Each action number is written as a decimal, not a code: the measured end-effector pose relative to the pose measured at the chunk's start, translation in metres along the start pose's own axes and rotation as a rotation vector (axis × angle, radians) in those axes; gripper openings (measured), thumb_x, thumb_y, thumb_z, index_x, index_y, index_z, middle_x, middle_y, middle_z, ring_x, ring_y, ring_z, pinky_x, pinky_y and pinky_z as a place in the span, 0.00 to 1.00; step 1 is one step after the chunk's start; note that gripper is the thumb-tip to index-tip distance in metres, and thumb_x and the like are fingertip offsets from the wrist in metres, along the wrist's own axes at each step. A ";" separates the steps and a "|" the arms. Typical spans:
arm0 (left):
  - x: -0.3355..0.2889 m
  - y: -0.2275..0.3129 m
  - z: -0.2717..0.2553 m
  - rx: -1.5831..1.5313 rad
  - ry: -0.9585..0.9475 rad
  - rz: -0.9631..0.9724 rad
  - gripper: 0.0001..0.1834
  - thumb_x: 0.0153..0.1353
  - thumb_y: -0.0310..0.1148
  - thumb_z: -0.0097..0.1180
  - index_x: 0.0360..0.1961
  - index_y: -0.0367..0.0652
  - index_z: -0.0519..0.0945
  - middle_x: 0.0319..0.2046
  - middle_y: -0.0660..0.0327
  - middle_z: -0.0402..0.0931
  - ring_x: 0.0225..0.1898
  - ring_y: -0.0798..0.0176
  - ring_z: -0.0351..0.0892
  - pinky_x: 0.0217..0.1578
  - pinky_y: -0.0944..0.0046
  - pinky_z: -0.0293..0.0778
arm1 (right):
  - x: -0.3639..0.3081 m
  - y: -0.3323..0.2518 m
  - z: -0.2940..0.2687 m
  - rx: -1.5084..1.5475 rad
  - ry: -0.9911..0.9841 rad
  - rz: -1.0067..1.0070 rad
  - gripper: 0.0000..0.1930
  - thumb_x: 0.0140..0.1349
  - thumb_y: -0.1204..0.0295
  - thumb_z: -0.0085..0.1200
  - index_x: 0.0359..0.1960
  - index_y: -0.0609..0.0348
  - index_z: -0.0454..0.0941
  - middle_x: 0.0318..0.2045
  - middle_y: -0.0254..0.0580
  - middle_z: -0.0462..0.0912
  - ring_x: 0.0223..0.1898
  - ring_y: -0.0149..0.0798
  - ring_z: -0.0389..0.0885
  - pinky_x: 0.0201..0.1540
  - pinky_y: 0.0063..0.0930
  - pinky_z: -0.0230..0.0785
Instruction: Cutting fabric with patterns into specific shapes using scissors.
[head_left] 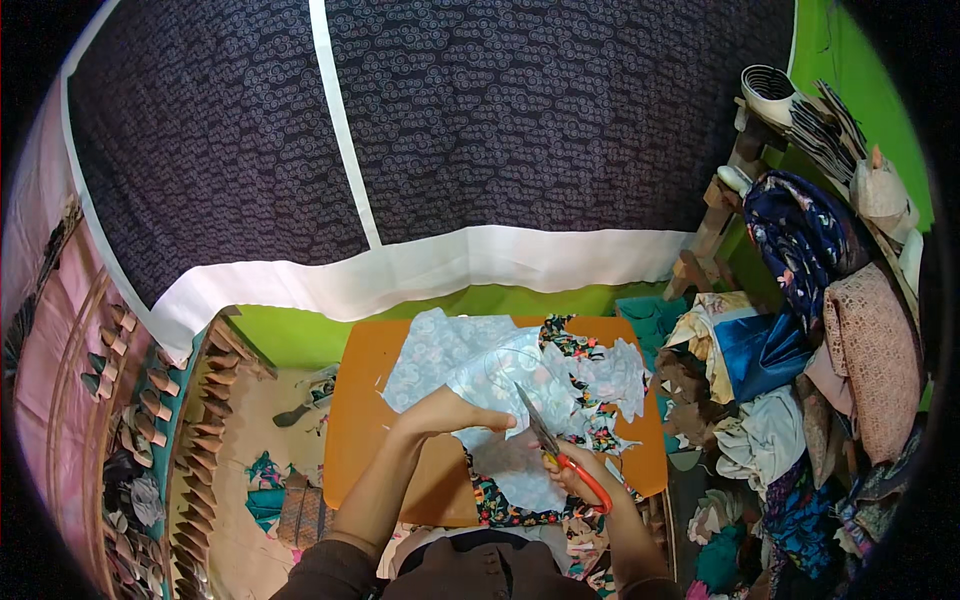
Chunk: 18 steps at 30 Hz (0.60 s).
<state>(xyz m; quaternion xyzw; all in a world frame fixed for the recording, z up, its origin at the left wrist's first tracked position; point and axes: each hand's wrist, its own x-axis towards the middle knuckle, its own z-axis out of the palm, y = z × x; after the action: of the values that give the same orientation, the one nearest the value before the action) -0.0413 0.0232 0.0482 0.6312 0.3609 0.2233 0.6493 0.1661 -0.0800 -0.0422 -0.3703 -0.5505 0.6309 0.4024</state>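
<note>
My left hand (455, 410) is closed on the edge of a pale blue floral cloth (432, 358), raising part of it above the table. In my right hand (572, 478) is a pair of scissors (541, 425) with orange-red handles. Their blades point up and to the left, next to the lifted cloth close to my left fingertips. Whether the blades touch the cloth I cannot tell. Beneath and to the right lie dark floral cloth pieces (605, 425) and more pale blue scraps, spread over an orange table (350, 420).
Heaped fabrics, among them a shiny blue cloth (765, 355) and a white one (758, 435), crowd the right side. Racks of pointed wooden pieces (200, 470) stand at the left. A dark patterned curtain (530, 120) hangs beyond the table. Scraps (268, 490) lie on the floor.
</note>
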 end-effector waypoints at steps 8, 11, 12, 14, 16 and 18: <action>0.010 -0.026 -0.011 0.011 -0.041 0.061 0.41 0.33 0.30 0.68 0.53 0.40 0.64 0.49 0.59 0.65 0.51 0.62 0.61 0.52 0.67 0.57 | -0.007 -0.001 -0.003 0.049 0.002 0.141 0.21 0.56 0.56 0.48 0.45 0.58 0.69 0.16 0.23 0.62 0.14 0.18 0.57 0.15 0.12 0.49; 0.010 -0.030 -0.011 0.048 -0.073 0.025 0.41 0.34 0.30 0.68 0.53 0.38 0.64 0.47 0.59 0.66 0.49 0.63 0.62 0.50 0.67 0.59 | -0.006 0.003 -0.005 0.086 -0.046 0.204 0.22 0.56 0.56 0.48 0.47 0.58 0.67 0.20 0.25 0.65 0.19 0.19 0.61 0.20 0.12 0.53; 0.011 -0.026 -0.011 0.053 -0.095 -0.002 0.40 0.34 0.30 0.68 0.52 0.37 0.64 0.46 0.59 0.67 0.48 0.64 0.64 0.48 0.68 0.61 | -0.002 0.008 -0.003 -0.012 -0.043 0.130 0.28 0.54 0.51 0.47 0.49 0.60 0.63 0.22 0.26 0.62 0.21 0.19 0.59 0.21 0.11 0.51; 0.013 -0.025 -0.010 0.052 -0.121 -0.032 0.40 0.35 0.30 0.68 0.52 0.36 0.64 0.45 0.59 0.68 0.46 0.64 0.66 0.46 0.68 0.64 | -0.001 0.010 -0.001 -0.109 -0.039 0.060 0.34 0.52 0.46 0.47 0.51 0.62 0.60 0.23 0.26 0.60 0.22 0.18 0.57 0.21 0.09 0.49; 0.013 -0.026 -0.010 0.025 -0.192 -0.043 0.36 0.36 0.28 0.67 0.50 0.36 0.65 0.39 0.60 0.71 0.37 0.68 0.71 0.36 0.71 0.70 | -0.001 0.008 0.001 0.043 -0.078 0.028 0.34 0.51 0.47 0.48 0.52 0.60 0.58 0.24 0.25 0.58 0.24 0.19 0.56 0.24 0.08 0.48; 0.010 -0.025 -0.008 -0.013 -0.186 -0.040 0.35 0.37 0.27 0.66 0.50 0.36 0.65 0.36 0.61 0.71 0.33 0.69 0.71 0.31 0.72 0.71 | 0.000 0.012 0.001 0.061 -0.098 0.045 0.37 0.50 0.45 0.48 0.53 0.60 0.57 0.22 0.24 0.55 0.21 0.19 0.53 0.21 0.09 0.46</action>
<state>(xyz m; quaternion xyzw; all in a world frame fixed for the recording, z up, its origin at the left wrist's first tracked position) -0.0452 0.0335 0.0226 0.6377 0.3101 0.1529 0.6883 0.1639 -0.0818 -0.0538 -0.3388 -0.5415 0.6735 0.3719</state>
